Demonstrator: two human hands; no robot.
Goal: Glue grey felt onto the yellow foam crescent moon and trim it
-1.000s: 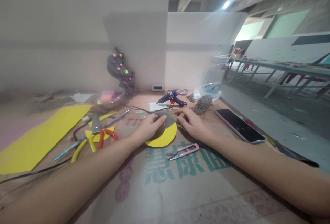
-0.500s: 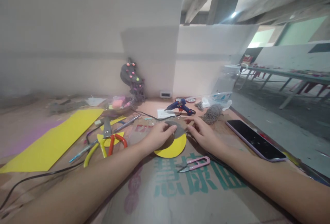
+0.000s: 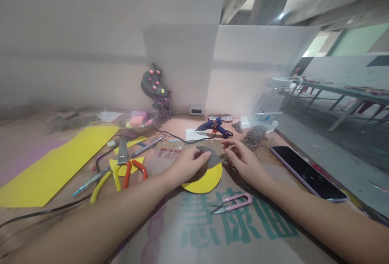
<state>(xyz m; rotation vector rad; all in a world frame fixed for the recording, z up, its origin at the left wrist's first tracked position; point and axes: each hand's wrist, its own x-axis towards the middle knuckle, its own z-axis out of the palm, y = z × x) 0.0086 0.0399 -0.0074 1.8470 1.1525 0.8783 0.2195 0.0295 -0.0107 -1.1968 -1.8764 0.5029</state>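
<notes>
A yellow paper disc (image 3: pixel 204 180) lies on the brown cardboard sheet (image 3: pixel 194 231) in front of me, with a grey felt-like piece (image 3: pixel 210 156) on its far part. My left hand (image 3: pixel 186 165) rests on the disc with its fingers pressed down on the grey piece. My right hand (image 3: pixel 244 160) lies flat just right of the disc, fingers stretched out toward the grey piece's edge. Pink thread snips (image 3: pixel 232 203) lie on the cardboard near my right forearm.
Red-handled scissors (image 3: pixel 126 162), yellow-handled pliers (image 3: pixel 105 177) and yellow offcuts lie at left beside a large yellow sheet (image 3: pixel 54 164). A blue glue gun (image 3: pixel 214 126), a twine bundle (image 3: pixel 254 136) and a phone (image 3: pixel 306 172) sit at the back and right. White partition boards stand behind.
My hands stay on the disc and grey piece; the left fingers have shifted slightly over the grey piece. The head view has drifted a little.
</notes>
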